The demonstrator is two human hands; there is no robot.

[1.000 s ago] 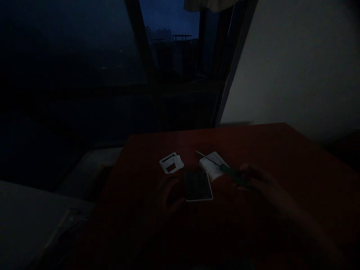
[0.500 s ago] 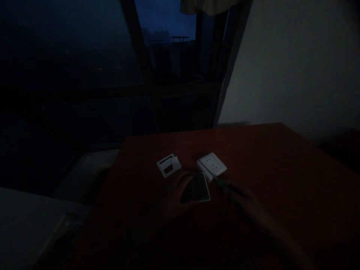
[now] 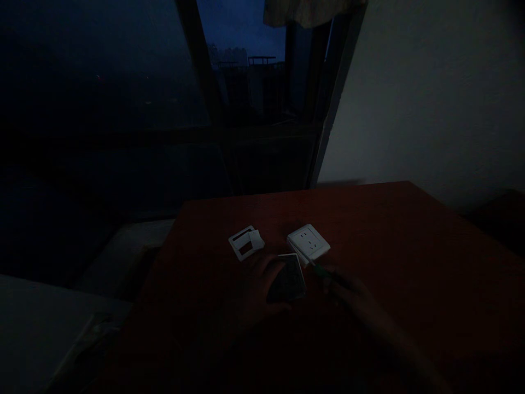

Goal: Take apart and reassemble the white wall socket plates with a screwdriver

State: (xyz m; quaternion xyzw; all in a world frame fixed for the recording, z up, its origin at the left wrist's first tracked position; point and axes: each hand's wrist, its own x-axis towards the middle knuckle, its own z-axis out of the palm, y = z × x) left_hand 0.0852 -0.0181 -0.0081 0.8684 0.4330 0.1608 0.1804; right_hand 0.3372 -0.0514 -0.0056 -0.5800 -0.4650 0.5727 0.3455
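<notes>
In dim light, my left hand (image 3: 256,290) curls around a square panel (image 3: 287,279) with a dark face and a thin white rim. Its fingers lie along the far side and the thumb along the near side. A screwdriver with a green handle (image 3: 322,270) is in my right hand (image 3: 346,290). Its shaft points away and to the left, towards the near corner of a white wall socket (image 3: 309,242); whether the tip touches anything is too dark to tell. Left of the socket lies a white faceplate frame (image 3: 238,249) with a small white piece (image 3: 256,239) on its right side.
All of this is on a reddish-brown table (image 3: 389,230). Beyond it stand a dark window (image 3: 246,131) and, at the right, a pale wall (image 3: 418,98). A white surface (image 3: 49,328) shows at the lower left.
The square panel has tilted slightly, and its near white edge shows less. My left thumb has shifted a little towards me. My right hand and the screwdriver have barely moved.
</notes>
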